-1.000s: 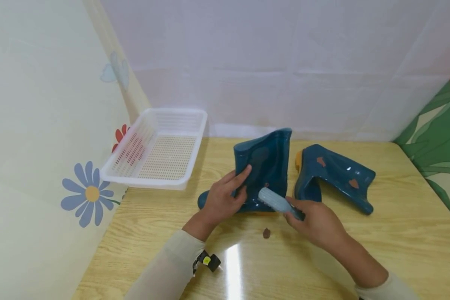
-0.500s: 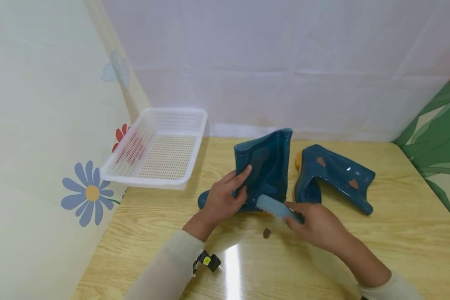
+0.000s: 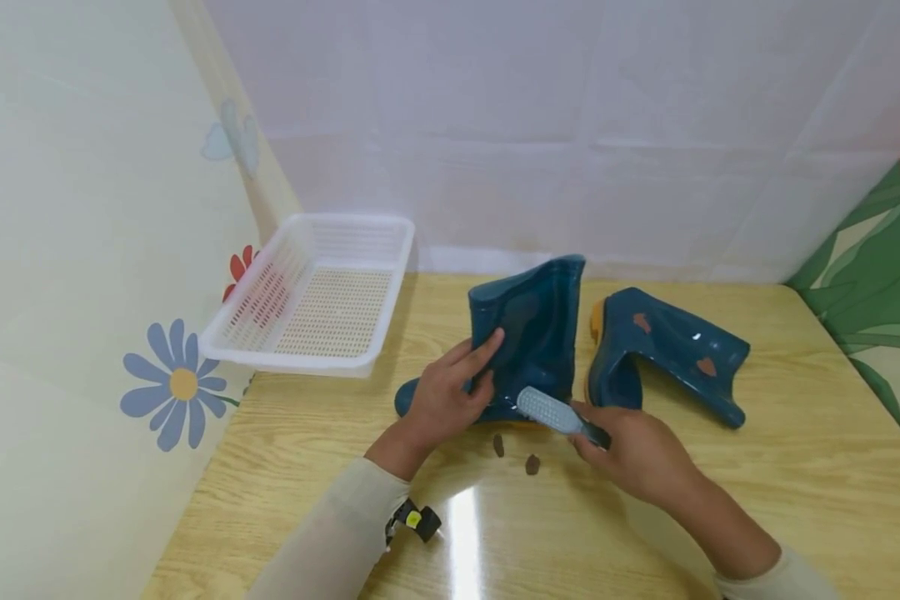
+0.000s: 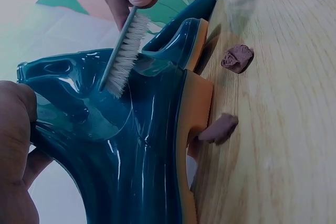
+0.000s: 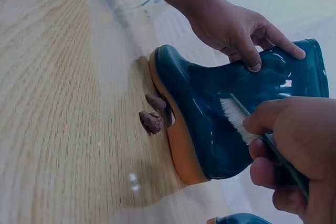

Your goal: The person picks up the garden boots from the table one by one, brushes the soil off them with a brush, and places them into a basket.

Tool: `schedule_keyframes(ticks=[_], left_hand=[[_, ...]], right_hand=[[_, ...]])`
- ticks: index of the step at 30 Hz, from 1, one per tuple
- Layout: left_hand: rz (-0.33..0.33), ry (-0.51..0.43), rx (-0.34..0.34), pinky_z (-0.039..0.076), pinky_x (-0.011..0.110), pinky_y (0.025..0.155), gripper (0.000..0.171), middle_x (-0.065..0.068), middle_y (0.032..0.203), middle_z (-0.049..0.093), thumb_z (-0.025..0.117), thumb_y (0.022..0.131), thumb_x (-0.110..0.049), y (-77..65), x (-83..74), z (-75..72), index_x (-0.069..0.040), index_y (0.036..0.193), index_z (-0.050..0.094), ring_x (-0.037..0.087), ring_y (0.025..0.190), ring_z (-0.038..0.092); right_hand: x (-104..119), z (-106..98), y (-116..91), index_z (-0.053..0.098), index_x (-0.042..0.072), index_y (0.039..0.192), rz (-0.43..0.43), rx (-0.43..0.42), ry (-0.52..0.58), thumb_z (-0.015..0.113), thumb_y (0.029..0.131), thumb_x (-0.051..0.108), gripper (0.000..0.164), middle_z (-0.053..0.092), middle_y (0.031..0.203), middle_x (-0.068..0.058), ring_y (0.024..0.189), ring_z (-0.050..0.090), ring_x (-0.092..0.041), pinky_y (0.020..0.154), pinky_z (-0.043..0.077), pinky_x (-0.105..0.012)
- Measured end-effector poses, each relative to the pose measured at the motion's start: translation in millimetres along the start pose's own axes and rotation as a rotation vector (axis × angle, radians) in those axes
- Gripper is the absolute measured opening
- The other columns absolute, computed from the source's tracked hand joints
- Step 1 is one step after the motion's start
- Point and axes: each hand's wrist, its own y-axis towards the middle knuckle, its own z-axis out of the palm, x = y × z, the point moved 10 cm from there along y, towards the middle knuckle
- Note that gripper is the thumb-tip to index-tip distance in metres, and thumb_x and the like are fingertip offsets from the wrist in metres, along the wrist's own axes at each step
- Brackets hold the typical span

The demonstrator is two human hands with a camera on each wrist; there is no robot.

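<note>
A dark teal rubber boot (image 3: 528, 333) with an orange sole (image 5: 181, 153) stands upright on the table, its toe to the left. My left hand (image 3: 450, 396) grips the boot's shaft from the front, thumb and fingers on either side. In my right hand (image 3: 637, 450) is a scrubbing brush (image 3: 551, 410), pinched by its dark handle, its white bristles (image 4: 126, 53) facing the boot's side near the ankle. Whether the bristles touch is hard to tell. Two brown clumps lie beside the sole: a rough one (image 4: 237, 59) and a smoother one (image 4: 219, 129).
Another teal boot (image 3: 675, 346), bent at the shaft with reddish-brown patches on it, lies to the right. A white perforated basket (image 3: 360, 363) stands at the back left. Walls rise behind the wooden table (image 3: 795, 467) and on the left.
The brush has swept down the boot's side and come slightly back up. A brown spot left the boot, and a second brown clump now lies on the table. The left hand stays in place.
</note>
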Motion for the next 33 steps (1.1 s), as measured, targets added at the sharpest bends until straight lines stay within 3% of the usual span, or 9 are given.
schedule_keyframes(ticks=[7,11,14,21,24,27,33], left_hand=[[0.009,0.001,0.013,0.051,0.027,0.060,0.067,0.018,0.135,0.061,0.068,0.091,0.003,0.8,-0.7,-0.1,-0.012,0.153,0.049,0.020,0.080,0.062],[0.016,-0.008,0.052,0.058,0.033,0.077,0.073,0.020,0.145,0.053,0.068,0.095,0.001,1.8,-0.4,2.4,-0.017,0.159,0.040,0.027,0.102,0.066],[0.014,-0.024,0.094,0.055,0.040,0.093,0.078,0.022,0.152,0.045,0.066,0.098,0.000,2.0,1.1,5.9,-0.021,0.163,0.030,0.033,0.122,0.060],[-0.035,-0.042,0.177,0.046,0.047,0.105,0.081,0.024,0.163,0.028,0.062,0.099,0.001,-0.1,8.2,15.0,-0.018,0.165,0.020,0.037,0.141,0.042],[-0.074,-0.037,0.203,0.044,0.048,0.107,0.075,0.023,0.166,0.020,0.059,0.098,0.006,-1.0,12.8,19.3,-0.010,0.163,0.025,0.037,0.145,0.036],[-0.099,-0.032,0.216,0.046,0.047,0.105,0.065,0.023,0.167,0.017,0.058,0.095,0.011,-2.7,16.3,22.7,-0.002,0.157,0.039,0.037,0.144,0.038],[-0.157,0.020,0.253,0.052,0.042,0.098,0.054,0.025,0.166,0.017,0.061,0.093,0.013,-10.0,25.9,28.3,-0.005,0.144,0.058,0.037,0.132,0.052]], right_hand=[[-3.0,1.9,-6.0,0.070,0.010,0.133,0.008,0.013,-0.017,0.076,0.093,0.031,0.046,0.053,0.068,0.014,0.056,0.041,-0.005,0.050,0.035,-0.026],[-5.5,1.8,-10.0,0.070,0.010,0.134,0.013,0.010,-0.019,0.076,0.093,0.032,0.046,0.056,0.071,0.013,0.056,0.041,-0.004,0.050,0.036,-0.025],[-8.1,1.6,-13.0,0.070,0.010,0.133,0.022,0.004,-0.016,0.077,0.093,0.031,0.046,0.066,0.083,0.010,0.059,0.043,-0.004,0.052,0.037,-0.025],[-16.9,3.0,-19.0,0.069,0.010,0.134,0.064,0.010,-0.001,0.076,0.094,0.031,0.046,0.070,0.090,0.006,0.063,0.046,-0.006,0.053,0.037,-0.026],[-20.6,3.1,-20.9,0.068,0.011,0.136,0.079,0.007,0.005,0.076,0.094,0.031,0.047,0.066,0.082,0.009,0.062,0.045,-0.007,0.052,0.035,-0.027],[-23.7,4.4,-22.7,0.068,0.012,0.136,0.089,0.008,0.003,0.075,0.095,0.032,0.047,0.061,0.078,0.011,0.061,0.044,-0.007,0.052,0.034,-0.027],[-29.3,7.6,-25.2,0.067,0.011,0.137,0.107,0.013,-0.004,0.075,0.095,0.032,0.048,0.053,0.071,0.012,0.059,0.042,-0.007,0.051,0.033,-0.026]])
